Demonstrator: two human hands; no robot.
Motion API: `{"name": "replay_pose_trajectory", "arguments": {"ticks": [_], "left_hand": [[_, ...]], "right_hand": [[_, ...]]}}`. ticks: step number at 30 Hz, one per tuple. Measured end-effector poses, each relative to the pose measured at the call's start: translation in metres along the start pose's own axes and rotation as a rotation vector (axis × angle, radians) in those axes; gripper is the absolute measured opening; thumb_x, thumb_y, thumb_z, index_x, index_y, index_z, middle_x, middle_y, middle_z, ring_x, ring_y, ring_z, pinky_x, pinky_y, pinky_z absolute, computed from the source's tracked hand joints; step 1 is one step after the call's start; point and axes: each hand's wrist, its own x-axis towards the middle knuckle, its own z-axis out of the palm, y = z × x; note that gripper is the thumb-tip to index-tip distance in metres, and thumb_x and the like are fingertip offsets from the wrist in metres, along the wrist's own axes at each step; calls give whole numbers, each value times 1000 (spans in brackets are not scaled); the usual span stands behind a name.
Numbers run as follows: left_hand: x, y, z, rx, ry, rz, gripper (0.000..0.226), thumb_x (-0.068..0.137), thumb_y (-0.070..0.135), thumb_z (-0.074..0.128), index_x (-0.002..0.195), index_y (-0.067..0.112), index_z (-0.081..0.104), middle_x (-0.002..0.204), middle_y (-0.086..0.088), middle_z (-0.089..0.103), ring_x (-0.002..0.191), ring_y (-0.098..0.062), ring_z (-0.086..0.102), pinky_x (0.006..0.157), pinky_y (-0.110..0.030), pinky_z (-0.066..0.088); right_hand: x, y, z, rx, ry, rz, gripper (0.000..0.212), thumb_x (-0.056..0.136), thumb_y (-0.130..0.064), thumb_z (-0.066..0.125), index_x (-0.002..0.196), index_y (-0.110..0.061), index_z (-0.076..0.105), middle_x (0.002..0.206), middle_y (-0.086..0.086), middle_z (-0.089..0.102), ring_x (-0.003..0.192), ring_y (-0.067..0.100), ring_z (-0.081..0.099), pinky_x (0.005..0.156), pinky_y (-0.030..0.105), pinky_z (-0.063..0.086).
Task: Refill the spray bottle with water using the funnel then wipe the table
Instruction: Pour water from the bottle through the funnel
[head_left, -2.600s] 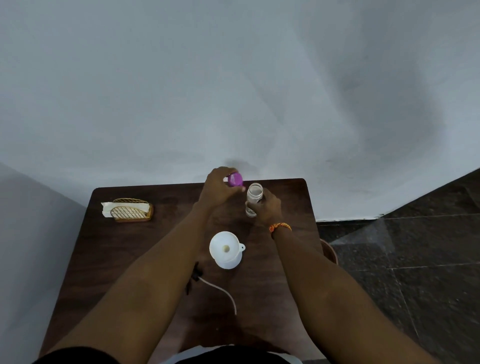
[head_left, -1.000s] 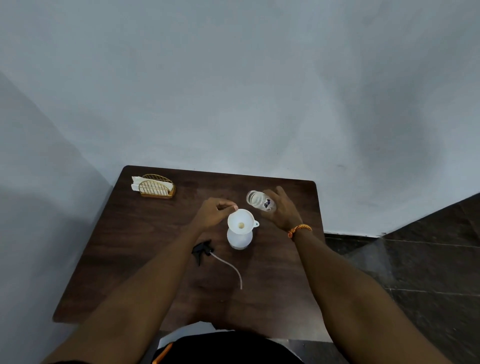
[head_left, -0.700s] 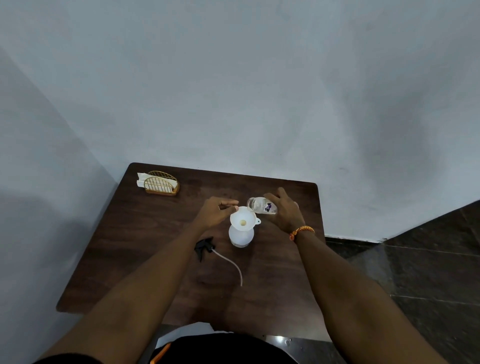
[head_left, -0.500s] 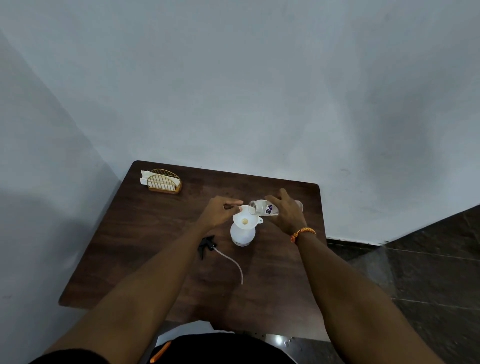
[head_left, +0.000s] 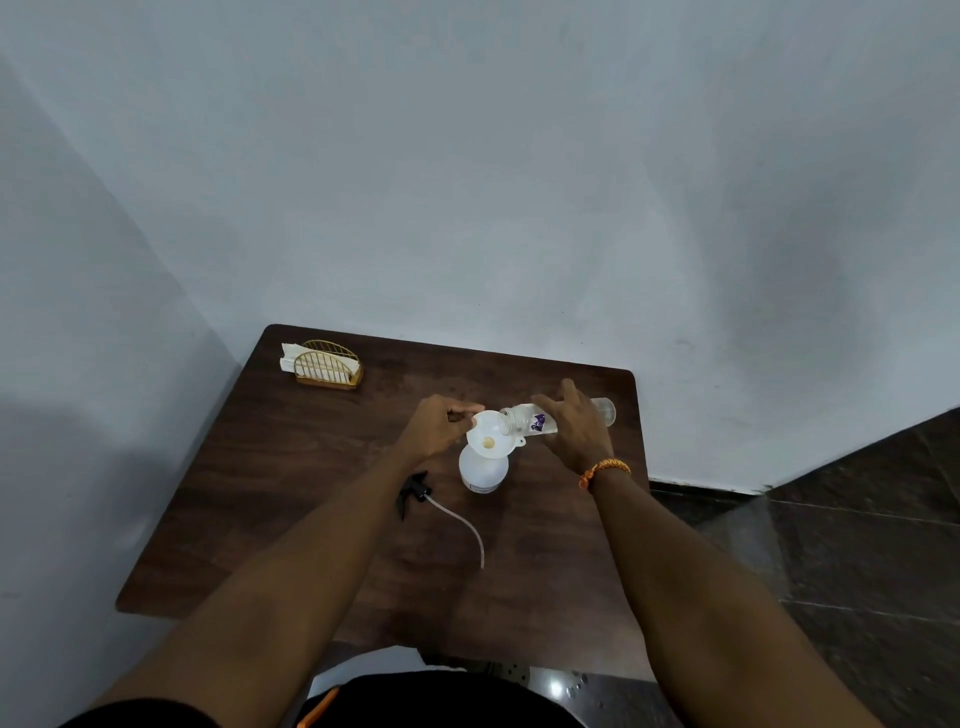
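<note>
The right hand (head_left: 574, 434) grips one clear bottle (head_left: 524, 420) tipped sideways, mouth over the one funnel (head_left: 488, 443). The left hand (head_left: 439, 428) pinches the funnel rim. The funnel sits in one spray bottle (head_left: 483, 470) on the table (head_left: 291, 467); one spray head (head_left: 413, 493) lies beside it.

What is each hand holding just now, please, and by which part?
Right hand: the water bottle, around its middle. Left hand: the funnel, by its rim.

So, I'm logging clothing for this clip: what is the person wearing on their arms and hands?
Both forearms are bare, with no sleeves in view. The left hand wears nothing. The right hand is ungloved too, with an orange braided bracelet around its wrist. No rings or watch can be seen.
</note>
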Motion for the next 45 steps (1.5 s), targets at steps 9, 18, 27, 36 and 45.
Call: {"name": "replay_pose_trajectory", "arguments": {"ticks": [9, 18, 27, 36, 45], "left_hand": [[-2, -1, -1, 34, 8, -9, 28, 94, 10, 72, 120, 15, 78, 118, 0, 77, 90, 10, 71, 81, -19, 61], [-1, 1, -2, 29, -1, -17, 28, 94, 10, 71, 121, 14, 77, 119, -2, 77, 93, 4, 72, 79, -13, 58], [2, -4, -1, 66, 25, -2, 27, 93, 5, 71, 119, 10, 78, 119, -5, 77, 94, 22, 64, 89, -3, 49], [6, -3, -3, 59, 28, 16, 26, 94, 5, 71, 119, 9, 77, 119, -5, 77, 94, 22, 64, 89, -4, 49], [6, -3, -5, 73, 16, 34, 26, 93, 6, 71, 119, 10, 78, 118, -4, 77, 95, 19, 65, 93, -11, 54]], "right_hand": [[-6, -6, -12, -13, 23, 3, 50, 77, -17, 86, 123, -23, 69, 109, 11, 55, 89, 28, 64, 80, 42, 57], [-7, -5, -16, -10, 25, 4, 48, 76, -15, 86, 121, -22, 70, 108, 12, 56, 89, 30, 65, 79, 44, 58], [-2, 3, -15, -22, 16, -4, 56, 72, -11, 86, 123, -24, 68, 109, 11, 53, 88, 30, 63, 79, 43, 58], [2, 5, -18, -22, 13, -9, 53, 72, -12, 85, 122, -24, 68, 109, 12, 53, 87, 31, 62, 76, 42, 57], [5, 6, -17, -27, 12, -20, 51, 73, -14, 86, 121, -25, 69, 107, 11, 53, 86, 30, 62, 74, 39, 54]]}}
